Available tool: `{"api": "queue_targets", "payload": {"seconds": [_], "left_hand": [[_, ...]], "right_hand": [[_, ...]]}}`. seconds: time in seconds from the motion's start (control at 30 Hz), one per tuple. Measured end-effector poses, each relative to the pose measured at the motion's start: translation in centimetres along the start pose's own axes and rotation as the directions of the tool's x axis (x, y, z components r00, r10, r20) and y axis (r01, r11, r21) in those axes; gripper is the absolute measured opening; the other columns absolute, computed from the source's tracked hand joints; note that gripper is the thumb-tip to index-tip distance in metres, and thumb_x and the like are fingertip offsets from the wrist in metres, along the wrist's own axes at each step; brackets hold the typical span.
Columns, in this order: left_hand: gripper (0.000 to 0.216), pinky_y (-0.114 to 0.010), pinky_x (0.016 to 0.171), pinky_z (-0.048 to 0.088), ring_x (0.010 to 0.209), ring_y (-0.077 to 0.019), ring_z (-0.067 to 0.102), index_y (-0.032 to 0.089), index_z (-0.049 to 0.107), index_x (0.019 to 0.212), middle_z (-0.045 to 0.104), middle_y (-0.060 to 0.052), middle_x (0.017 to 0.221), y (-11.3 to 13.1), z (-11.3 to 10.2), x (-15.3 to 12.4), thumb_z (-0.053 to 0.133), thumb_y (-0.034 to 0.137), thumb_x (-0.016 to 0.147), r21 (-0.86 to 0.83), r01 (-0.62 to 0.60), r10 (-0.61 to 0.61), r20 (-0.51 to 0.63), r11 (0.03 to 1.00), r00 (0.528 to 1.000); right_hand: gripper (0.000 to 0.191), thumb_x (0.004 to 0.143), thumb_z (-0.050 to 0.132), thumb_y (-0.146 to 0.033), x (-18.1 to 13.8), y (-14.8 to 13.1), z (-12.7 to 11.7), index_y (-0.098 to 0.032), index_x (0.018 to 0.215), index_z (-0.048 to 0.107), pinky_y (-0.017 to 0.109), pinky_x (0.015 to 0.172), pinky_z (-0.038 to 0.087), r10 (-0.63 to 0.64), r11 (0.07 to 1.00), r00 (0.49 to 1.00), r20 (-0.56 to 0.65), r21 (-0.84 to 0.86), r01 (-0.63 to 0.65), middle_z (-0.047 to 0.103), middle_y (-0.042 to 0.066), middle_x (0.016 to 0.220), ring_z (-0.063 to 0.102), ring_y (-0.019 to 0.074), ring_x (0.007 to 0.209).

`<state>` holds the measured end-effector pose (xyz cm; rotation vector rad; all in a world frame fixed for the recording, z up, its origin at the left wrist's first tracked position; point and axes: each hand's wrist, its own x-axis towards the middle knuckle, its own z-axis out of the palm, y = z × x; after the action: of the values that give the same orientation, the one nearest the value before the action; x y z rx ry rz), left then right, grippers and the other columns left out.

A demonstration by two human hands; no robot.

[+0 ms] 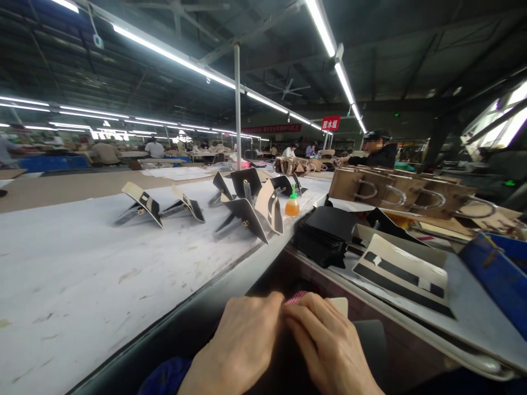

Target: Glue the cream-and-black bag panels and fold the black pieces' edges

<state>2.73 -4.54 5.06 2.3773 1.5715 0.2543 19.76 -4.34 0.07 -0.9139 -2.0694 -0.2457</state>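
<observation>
My left hand (245,334) is closed, knuckles up, low in the middle of the view. Against it, my right hand (329,340) has its fingers curled in, and the fingertips meet near the left thumb. A scrap of red-and-white checked material (296,298) shows between the hands. The corner of a cream piece (341,305) sticks out behind my right fingers, and a dark grey panel (373,340) lies beyond that hand. What my fingers grip is hidden beneath them.
Several folded black-and-cream pieces with gold fittings (246,223) stand on the white table (102,291). A bottle of amber liquid (292,206) is near its edge. To the right are stacked black pieces (321,230), a striped cream panel (405,269), brown handled bags (395,192) and a blue bin (494,280).
</observation>
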Motion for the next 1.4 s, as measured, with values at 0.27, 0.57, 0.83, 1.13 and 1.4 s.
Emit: {"api": "queue_targets", "payload": {"seconds": [0.27,0.57,0.83,1.13,1.4], "left_hand": [[0.019,-0.034,0.082,0.051,0.090,-0.0246,0.074,0.022,0.077,0.093,0.079,-0.003,0.095,-2.4,1.8,-0.4,0.059,0.015,0.090,-0.298,0.027,-0.082,-0.175,0.954,0.981],[0.022,-0.028,0.078,0.051,0.089,-0.0237,0.074,0.022,0.082,0.100,0.082,0.000,0.093,-2.4,2.0,0.2,0.064,0.024,0.086,-0.614,0.035,-0.056,-0.015,0.788,0.998],[0.022,-0.029,0.093,0.052,0.102,-0.0257,0.071,0.018,0.081,0.096,0.080,0.001,0.090,-2.9,2.3,0.1,0.060,0.021,0.089,-0.722,0.001,-0.011,-0.009,0.692,1.000],[0.018,-0.031,0.091,0.055,0.101,-0.0262,0.072,0.021,0.081,0.093,0.079,0.000,0.090,-3.2,2.9,0.0,0.063,0.023,0.087,-0.704,-0.054,0.036,-0.040,0.708,0.999],[0.020,-0.031,0.097,0.053,0.098,-0.0251,0.074,0.021,0.081,0.096,0.080,0.001,0.089,-2.9,2.8,0.1,0.061,0.023,0.091,-0.662,-0.121,0.120,-0.047,0.740,0.992]], "right_hand": [[0.008,0.097,0.057,-0.025,-2.5,2.5,-0.1,-0.024,0.100,0.064,0.028,0.067,0.056,0.199,0.980,0.976,-0.088,0.005,-0.199,0.070,0.000,0.084,0.069,0.0165,0.074],[0.009,0.094,0.060,-0.024,-1.7,3.3,0.7,-0.024,0.094,0.069,0.031,0.073,0.058,0.260,0.955,0.964,0.052,0.136,-0.265,0.072,0.002,0.090,0.069,0.0197,0.083],[0.010,0.095,0.061,-0.023,-1.9,3.3,0.8,-0.024,0.097,0.070,0.028,0.072,0.056,0.251,0.953,0.968,0.025,0.170,-0.252,0.071,0.001,0.089,0.068,0.0179,0.084],[0.021,0.099,0.056,-0.020,-1.8,3.1,0.0,-0.026,0.108,0.074,0.028,0.068,0.053,0.175,0.976,0.984,0.026,0.130,-0.177,0.066,0.002,0.085,0.063,0.0164,0.078],[0.017,0.099,0.054,-0.013,-1.2,2.2,-0.5,-0.021,0.095,0.069,0.028,0.069,0.048,0.107,0.992,0.994,0.031,0.071,-0.109,0.063,0.001,0.082,0.059,0.0144,0.075]]}}
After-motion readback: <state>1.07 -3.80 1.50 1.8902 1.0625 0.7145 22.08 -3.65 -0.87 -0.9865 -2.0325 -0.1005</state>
